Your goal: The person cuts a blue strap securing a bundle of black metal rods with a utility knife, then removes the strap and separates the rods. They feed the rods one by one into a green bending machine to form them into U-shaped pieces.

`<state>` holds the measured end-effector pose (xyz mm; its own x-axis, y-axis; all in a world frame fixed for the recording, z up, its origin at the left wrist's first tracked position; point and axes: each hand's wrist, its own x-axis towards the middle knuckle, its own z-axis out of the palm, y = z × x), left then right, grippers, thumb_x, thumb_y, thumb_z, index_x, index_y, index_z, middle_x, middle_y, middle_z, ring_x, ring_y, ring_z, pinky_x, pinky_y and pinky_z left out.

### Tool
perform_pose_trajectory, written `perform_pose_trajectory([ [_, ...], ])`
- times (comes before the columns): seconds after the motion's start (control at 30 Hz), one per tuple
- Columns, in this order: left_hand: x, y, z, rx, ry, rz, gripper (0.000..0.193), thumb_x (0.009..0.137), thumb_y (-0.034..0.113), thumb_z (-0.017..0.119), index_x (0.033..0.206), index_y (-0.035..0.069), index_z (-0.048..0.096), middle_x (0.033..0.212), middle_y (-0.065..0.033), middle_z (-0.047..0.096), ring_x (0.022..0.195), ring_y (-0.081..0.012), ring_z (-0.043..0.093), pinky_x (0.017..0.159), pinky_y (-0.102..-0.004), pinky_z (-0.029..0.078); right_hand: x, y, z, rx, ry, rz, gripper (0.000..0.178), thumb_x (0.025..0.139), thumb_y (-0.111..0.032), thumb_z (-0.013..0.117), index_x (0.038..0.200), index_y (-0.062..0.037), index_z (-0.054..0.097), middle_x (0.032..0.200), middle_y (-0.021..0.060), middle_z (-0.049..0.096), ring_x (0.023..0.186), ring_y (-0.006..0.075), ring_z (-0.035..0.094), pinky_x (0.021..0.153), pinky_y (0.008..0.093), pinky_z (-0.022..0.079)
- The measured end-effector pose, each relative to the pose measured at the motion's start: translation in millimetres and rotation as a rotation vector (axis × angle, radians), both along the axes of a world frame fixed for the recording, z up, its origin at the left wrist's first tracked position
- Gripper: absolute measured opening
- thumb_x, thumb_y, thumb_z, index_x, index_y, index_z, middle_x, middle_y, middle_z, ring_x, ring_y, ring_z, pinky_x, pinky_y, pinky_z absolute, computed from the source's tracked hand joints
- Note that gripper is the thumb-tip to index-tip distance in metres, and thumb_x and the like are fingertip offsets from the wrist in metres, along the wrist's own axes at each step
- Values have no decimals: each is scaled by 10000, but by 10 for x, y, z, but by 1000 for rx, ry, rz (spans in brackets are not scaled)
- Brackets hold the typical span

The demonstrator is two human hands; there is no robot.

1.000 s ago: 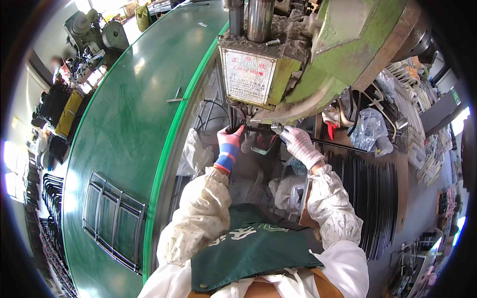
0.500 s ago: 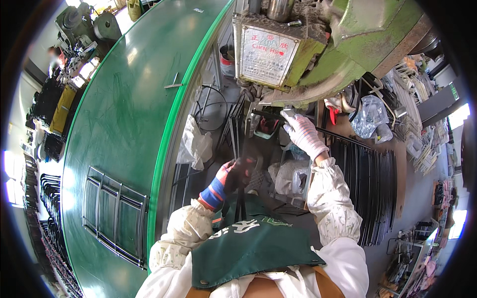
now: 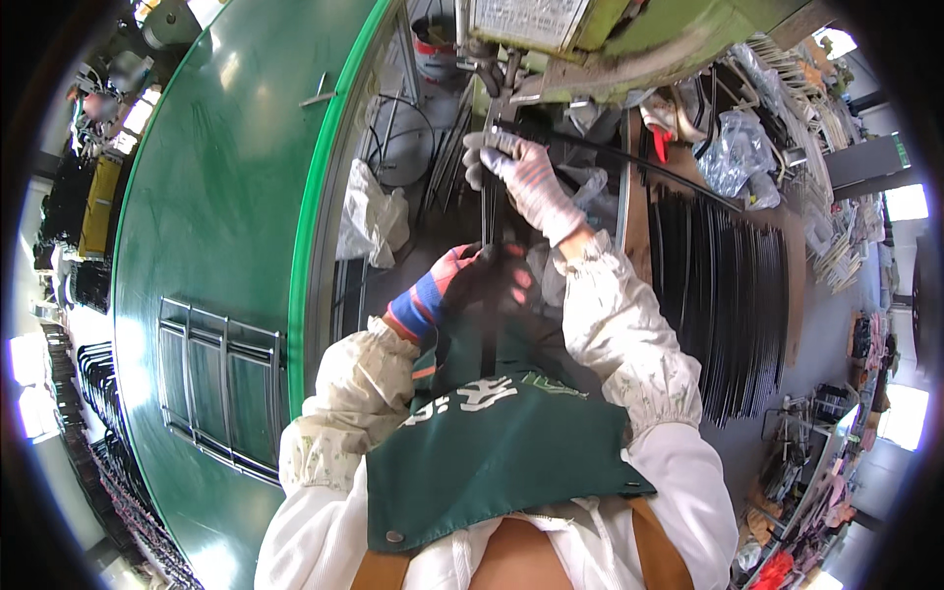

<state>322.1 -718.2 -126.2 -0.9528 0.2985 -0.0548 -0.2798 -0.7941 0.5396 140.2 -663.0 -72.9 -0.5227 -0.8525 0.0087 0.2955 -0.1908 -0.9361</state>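
In a dark glove with a red and blue striped cuff, my left hand is closed around narrow black metal bars in front of my body. The fingers on its far side are blurred. My right hand, in a striped white-and-pink glove with grey fingertips, is curled over the far part of the same bars, just below the machine's working end. The green machine stands beyond both hands. My own fingers partly hide the bars, and their exact number cannot be made out.
A long green table on the left carries a black metal frame. At right lies a stack of black bars, with one long bar slanting above it. Plastic bags and a bucket are near the machine.
My right hand has moved left, from beside the machine onto the bars. My left hand and the bars have shifted slightly farther from my body. The view has tilted down.
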Motion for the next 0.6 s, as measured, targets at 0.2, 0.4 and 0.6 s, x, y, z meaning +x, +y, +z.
perform_pose_trajectory([
  [0.2, 176, 92, 86, -263, -321, 622, 270, 988, 243, 527, 1121, 27, 619, 688, -74, 617, 470, -155, 527, 432, -259, 380, 18, 274, 104, 119, 875, -341, 240, 913, -105, 630, 1139, -27, 649, 938, 111, 685, 815, 200, 657, 737, 324, 525],
  [0.4, -195, -152, 49, -338, -308, 633, 334, 994, 331, 528, 1044, 23, 649, 628, -4, 556, 445, -98, 455, 443, -245, 380, -775, 232, 61, 427, 1262, -376, 225, 924, -233, 637, 1024, -36, 682, 857, 150, 700, 786, 280, 682, 704, 357, 527],
  [0.6, -331, -123, 106, -265, -339, 613, 306, 993, 320, 529, 1020, 39, 649, 631, -15, 555, 412, -102, 416, 393, -260, 318, -606, 128, 186, 639, 1253, -172, 420, 888, -446, 634, 1063, -67, 678, 984, 147, 692, 903, 320, 663, 783, 378, 519],
])
